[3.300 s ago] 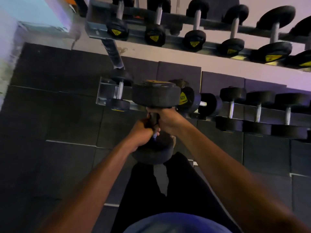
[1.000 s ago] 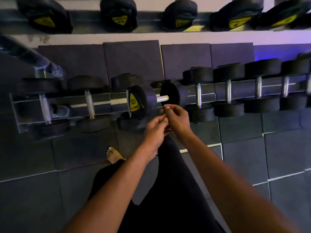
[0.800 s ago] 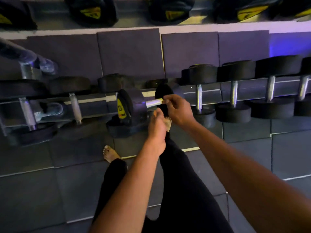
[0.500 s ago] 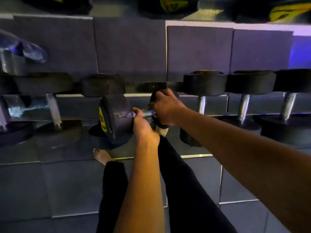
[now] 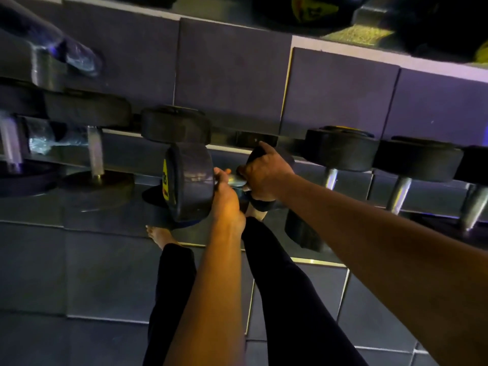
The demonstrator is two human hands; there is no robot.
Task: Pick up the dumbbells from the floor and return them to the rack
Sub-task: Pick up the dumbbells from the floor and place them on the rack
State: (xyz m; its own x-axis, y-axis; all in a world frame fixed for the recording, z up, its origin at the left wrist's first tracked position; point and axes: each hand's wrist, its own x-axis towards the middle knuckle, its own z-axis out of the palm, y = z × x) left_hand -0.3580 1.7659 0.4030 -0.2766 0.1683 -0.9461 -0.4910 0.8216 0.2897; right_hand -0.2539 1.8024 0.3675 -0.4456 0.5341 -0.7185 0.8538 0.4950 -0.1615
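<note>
A black dumbbell (image 5: pixel 191 184) with a yellow label on its left end lies crosswise at the front of the low rack (image 5: pixel 126 149). Its steel handle runs left to right between my hands. My left hand (image 5: pixel 224 196) grips the handle right beside the left weight head. My right hand (image 5: pixel 264 175) curls over the handle and covers most of the right weight head. Other black dumbbells sit in the rack's slots on both sides.
An upper rack tier with yellow-labelled dumbbells (image 5: pixel 314 9) hangs across the top. A slanted rack post (image 5: pixel 47 48) stands at upper left. My bare feet (image 5: pixel 158 235) and dark-trousered legs stand on grey rubber floor tiles (image 5: pixel 79 273) close below the rack.
Both hands carried the dumbbell down to the low rack, then let go and took its handle again. The camera has dropped closer to the rack.
</note>
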